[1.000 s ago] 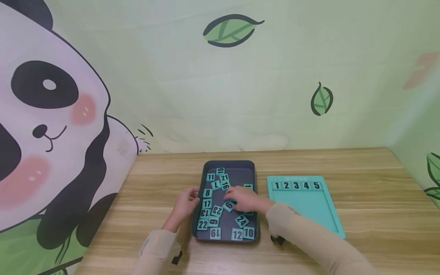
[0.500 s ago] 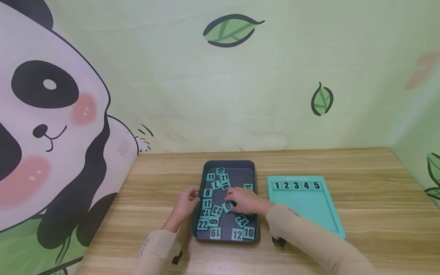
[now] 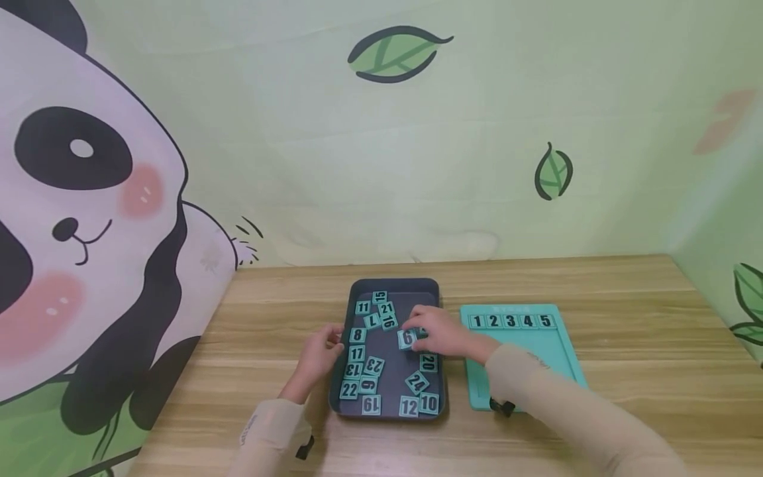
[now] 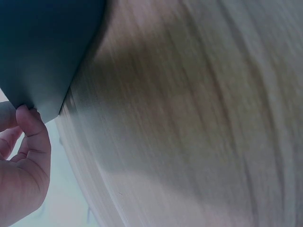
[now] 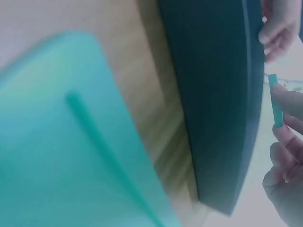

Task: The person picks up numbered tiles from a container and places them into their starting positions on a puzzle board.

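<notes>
1. Right hand [image 3: 441, 331] pinches a numbered tile [image 3: 407, 340] above the tray [image 3: 417, 285]; whether it reads 6 or 9, cannot tell.
2. Left hand [image 3: 320, 354] grips the tray's left rim; its lower fingers are partly hidden.
3. Right hand mostly covers another tile [image 3: 422, 330], number unreadable.
4. Right sleeve [image 3: 572, 404] obscures part of the turquoise board [image 3: 554, 344].

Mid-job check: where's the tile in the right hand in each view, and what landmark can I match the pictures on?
Head: the tile is below centre and slightly right, pinched by the right hand.
Left wrist: not in the picture.
Right wrist: near the right edge, around mid-height, seen edge-on as a thin green strip.
Shared landmark: the dark tray, with the left hand at its edge in all three.
</notes>
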